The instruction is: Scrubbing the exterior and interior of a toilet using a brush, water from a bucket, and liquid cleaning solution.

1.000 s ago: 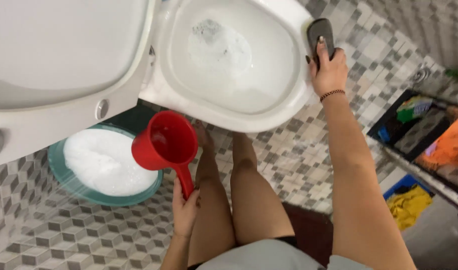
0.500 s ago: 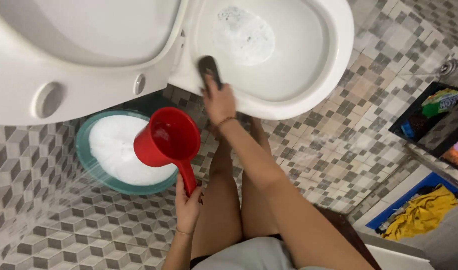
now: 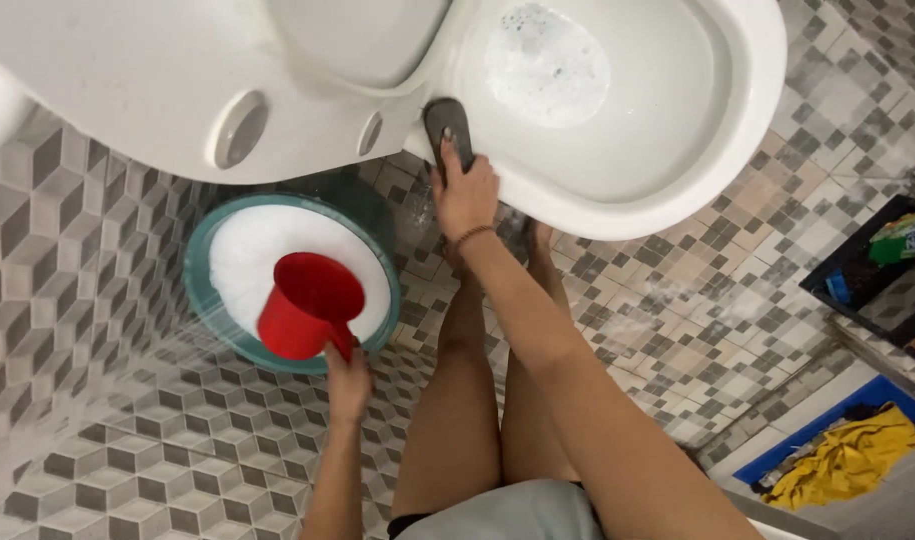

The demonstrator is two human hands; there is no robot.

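My right hand [image 3: 466, 193] presses a dark scrub brush [image 3: 447, 125] against the near left rim of the white toilet bowl [image 3: 717, 195], close to the seat hinge. Foamy water lies at the bottom of the bowl. My left hand [image 3: 346, 380] grips the handle of a red plastic scoop [image 3: 307, 305], held over a teal basin [image 3: 199, 300] full of white suds on the floor. The raised lid [image 3: 157, 70] stands at the upper left. My bare legs are below, between both arms.
Grey patterned floor tiles [image 3: 107, 430] surround everything. At the right edge stands a dark tray [image 3: 857, 285] with bottles and packets. A blue bin [image 3: 847, 450] with yellow cloth sits at the lower right. A floor drain shows at the far right.
My right hand swept the brush from the bowl's right rim to its left rim by the hinge. My left hand lowered the red scoop over the basin. The view shifted left.
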